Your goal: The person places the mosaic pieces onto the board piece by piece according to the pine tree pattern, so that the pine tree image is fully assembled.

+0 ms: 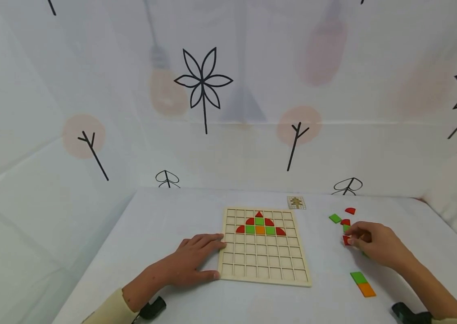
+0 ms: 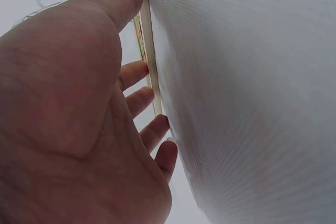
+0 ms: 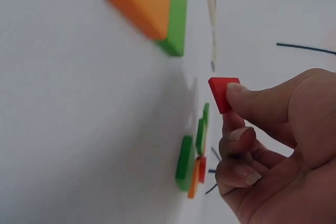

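Observation:
A pale wooden grid board [image 1: 269,282] lies on the white table. On its upper part sits a stepped pattern: a red triangle [image 1: 259,214] on top, green squares and an orange square [image 1: 260,230] below, rounded red pieces at the sides. My left hand [image 1: 189,261] rests at the board's left edge, fingers extended and fingertips touching it. To the right of the board, my right hand [image 1: 378,243] pinches a small red piece [image 3: 220,93] between thumb and fingers, raised above the table in the right wrist view. Its full outline is partly hidden by the thumb.
Loose pieces lie around my right hand: a green square [image 1: 335,218], a rounded red piece [image 1: 350,210] and others partly hidden. Nearer me, a green piece [image 1: 356,277] adjoins an orange one [image 1: 367,290]. Behind the board lies a small card [image 1: 296,202] with a tree picture.

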`<state>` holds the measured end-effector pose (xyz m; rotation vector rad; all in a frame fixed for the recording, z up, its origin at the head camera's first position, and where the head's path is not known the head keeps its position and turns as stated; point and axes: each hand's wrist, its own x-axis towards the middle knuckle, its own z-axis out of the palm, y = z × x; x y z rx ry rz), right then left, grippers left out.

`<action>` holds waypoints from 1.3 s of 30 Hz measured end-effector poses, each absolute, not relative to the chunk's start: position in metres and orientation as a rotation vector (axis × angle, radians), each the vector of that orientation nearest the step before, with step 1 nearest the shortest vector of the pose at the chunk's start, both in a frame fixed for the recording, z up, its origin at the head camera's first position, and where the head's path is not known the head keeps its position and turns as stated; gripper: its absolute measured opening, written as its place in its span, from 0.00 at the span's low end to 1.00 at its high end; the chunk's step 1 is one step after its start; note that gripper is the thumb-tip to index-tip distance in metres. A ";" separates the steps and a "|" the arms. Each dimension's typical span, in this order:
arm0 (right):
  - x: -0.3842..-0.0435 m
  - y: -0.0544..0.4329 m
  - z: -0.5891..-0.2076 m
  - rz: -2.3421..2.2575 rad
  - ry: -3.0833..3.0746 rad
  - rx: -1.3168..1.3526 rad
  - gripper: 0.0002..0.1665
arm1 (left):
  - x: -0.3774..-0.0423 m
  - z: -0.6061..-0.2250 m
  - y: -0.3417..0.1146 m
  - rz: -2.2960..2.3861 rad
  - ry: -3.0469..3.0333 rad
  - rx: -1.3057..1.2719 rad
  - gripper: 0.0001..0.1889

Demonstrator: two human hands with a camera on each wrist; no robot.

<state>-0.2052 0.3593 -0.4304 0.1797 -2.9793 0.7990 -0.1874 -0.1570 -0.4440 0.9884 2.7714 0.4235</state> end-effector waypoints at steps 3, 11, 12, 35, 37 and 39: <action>-0.202 0.352 -0.427 0.834 -2.966 0.203 0.08 | -0.187 -0.444 -0.157 0.424 2.769 0.987 0.39; -0.194 0.326 -0.420 0.866 -2.919 0.294 0.05 | -0.187 -0.444 -0.157 0.406 2.779 0.999 0.39; -0.194 0.323 -0.419 0.864 -2.918 0.302 0.05 | -0.187 -0.444 -0.157 0.405 2.779 0.997 0.39; -0.209 0.259 -0.418 0.972 -2.874 0.511 0.07 | -0.187 -0.443 -0.156 0.418 2.777 0.986 0.38; -0.212 0.253 -0.419 0.992 -2.872 0.534 0.07 | -0.187 -0.444 -0.156 0.416 2.778 0.991 0.39; -0.214 0.248 -0.419 1.001 -2.880 0.547 0.06 | -0.187 -0.444 -0.156 0.412 2.780 0.996 0.39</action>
